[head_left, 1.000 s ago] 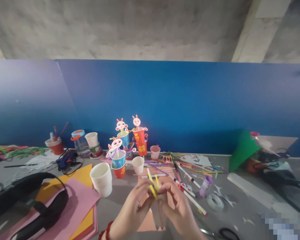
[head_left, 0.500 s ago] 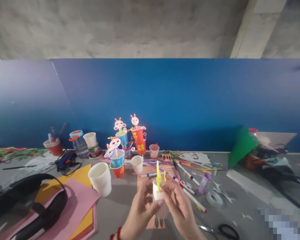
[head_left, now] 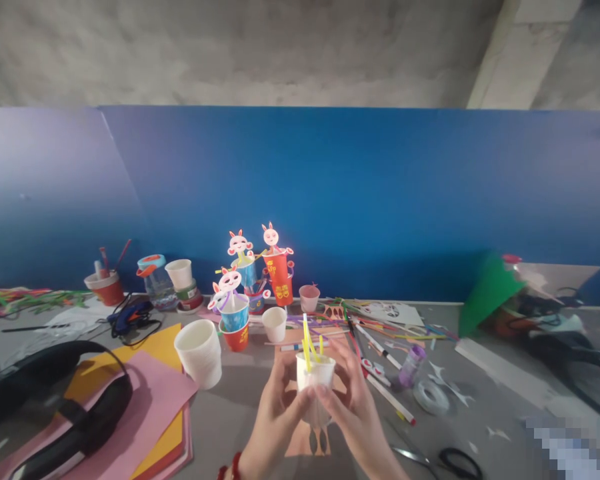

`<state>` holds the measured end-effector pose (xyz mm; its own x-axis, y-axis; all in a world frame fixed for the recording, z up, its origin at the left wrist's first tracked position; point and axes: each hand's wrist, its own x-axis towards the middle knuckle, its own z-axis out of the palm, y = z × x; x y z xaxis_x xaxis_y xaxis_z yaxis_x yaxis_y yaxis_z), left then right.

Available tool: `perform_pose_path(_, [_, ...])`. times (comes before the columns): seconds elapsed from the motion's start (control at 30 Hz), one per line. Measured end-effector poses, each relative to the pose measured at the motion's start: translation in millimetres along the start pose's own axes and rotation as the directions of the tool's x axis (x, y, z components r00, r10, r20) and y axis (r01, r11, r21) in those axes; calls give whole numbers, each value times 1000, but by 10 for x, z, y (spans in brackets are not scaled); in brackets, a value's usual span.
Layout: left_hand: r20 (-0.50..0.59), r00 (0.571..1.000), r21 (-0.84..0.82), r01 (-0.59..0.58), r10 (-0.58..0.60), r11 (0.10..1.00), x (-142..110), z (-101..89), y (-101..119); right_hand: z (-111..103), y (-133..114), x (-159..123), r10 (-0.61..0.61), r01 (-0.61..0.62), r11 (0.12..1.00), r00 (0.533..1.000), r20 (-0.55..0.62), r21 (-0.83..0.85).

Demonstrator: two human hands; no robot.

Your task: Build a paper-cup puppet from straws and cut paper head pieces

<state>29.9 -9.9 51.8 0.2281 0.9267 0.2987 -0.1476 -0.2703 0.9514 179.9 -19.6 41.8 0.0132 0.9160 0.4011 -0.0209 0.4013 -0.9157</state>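
Between my two hands is a white paper cup [head_left: 315, 371], upright, with yellow strips [head_left: 308, 347] that look like pipe cleaners or straws poking out of its top. My left hand [head_left: 286, 393] wraps its left side, thumb on the front. On the other side my right hand [head_left: 347, 393] grips it, its thumb meeting the left one. Under the cup lies an orange sheet of paper [head_left: 300, 443] bearing dark leaf shapes. Rabbit-faced cup figures [head_left: 279, 280] in red and blue stand behind, and a smaller white cup [head_left: 274, 325] is close by.
Left are stacked white cups [head_left: 199, 353], coloured paper sheets [head_left: 155, 387] and black headphones [head_left: 100, 427]. Markers [head_left: 390, 399], a purple glue bottle [head_left: 412, 367], clear tape [head_left: 431, 397] and scissors [head_left: 457, 463] lie right. A blue partition [head_left: 380, 200] rises behind the table.
My right fingers have moved from the yellow strips at the rim to the cup's side. The cup has turned to face me more squarely, and both thumbs now rest on its front.
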Motion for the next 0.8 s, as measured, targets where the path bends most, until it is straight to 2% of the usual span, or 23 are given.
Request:
perform_pose_path(0.07, [-4, 1000, 63, -4, 4, 998, 0, -1, -9, -3, -39, -11, -93, 85, 977, 995, -33, -193])
perform_pose_path(0.13, [-16, 1000, 124, -15, 17, 992, -8, -1, -15, -38, -83, -9, -241, 200, 890, 969, -50, -410])
perform_pose_path(0.2, [-14, 999, 193, -27, 30, 981, -23, 5, -7, -85, -122, 4, -321, 269, 822, 947, -17, -503])
perform_pose_path(0.33, [17, 997, 331, -78, 77, 940, -55, 34, 54, -142, -166, 31, -335, 307, 814, 942, 33, -493])
perform_pose_path(0.43, [-1, 992, 411, -112, 124, 905, -69, 51, 79, -144, -174, 30, -360, 336, 775, 931, 64, -535])
perform_pose_path(0.53, [-11, 983, 495, -155, 185, 855, -89, 60, 46, -139, -173, 26, -383, 341, 745, 922, 52, -573])
perform_pose_path(0.6, [0, 975, 541, -185, 221, 820, -111, 67, 3, -135, -177, 28, -356, 314, 761, 934, 39, -568])
perform_pose_path(0.7, [41, 963, 561, -242, 266, 791, -139, 80, -43, -123, -200, 31, -298, 290, 793, 952, 73, -535])
perform_pose_path(0.8, [87, 947, 497, -311, 311, 810, -136, 73, -11, -109, -235, 27, -295, 299, 811, 951, 90, -502])
